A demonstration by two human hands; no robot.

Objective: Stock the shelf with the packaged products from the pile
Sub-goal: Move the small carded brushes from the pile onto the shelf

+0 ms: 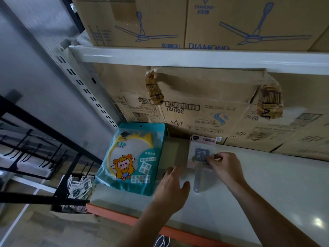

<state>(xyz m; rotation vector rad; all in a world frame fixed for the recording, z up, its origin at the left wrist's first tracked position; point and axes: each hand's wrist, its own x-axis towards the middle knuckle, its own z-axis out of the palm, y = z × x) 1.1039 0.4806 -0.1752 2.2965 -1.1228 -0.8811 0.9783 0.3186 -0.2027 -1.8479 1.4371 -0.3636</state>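
Observation:
A teal packet with a yellow-rimmed mirror and a cartoon figure (131,157) lies at the left end of the white shelf (267,184). To its right lies a small pink-carded packet with a clear handle (201,154). My right hand (226,168) pinches that packet's lower right corner with its fingertips. My left hand (172,189) hovers just left of it, fingers relaxed and spread, holding nothing. Below the shelf's left end, a cardboard box holds a pile of small packaged products (80,186).
Worn cardboard cartons (204,107) stand along the back of the shelf. Fan boxes (249,22) fill the shelf above. A black wire rack with hooks (35,148) stands to the left. The shelf front edge is orange (124,216).

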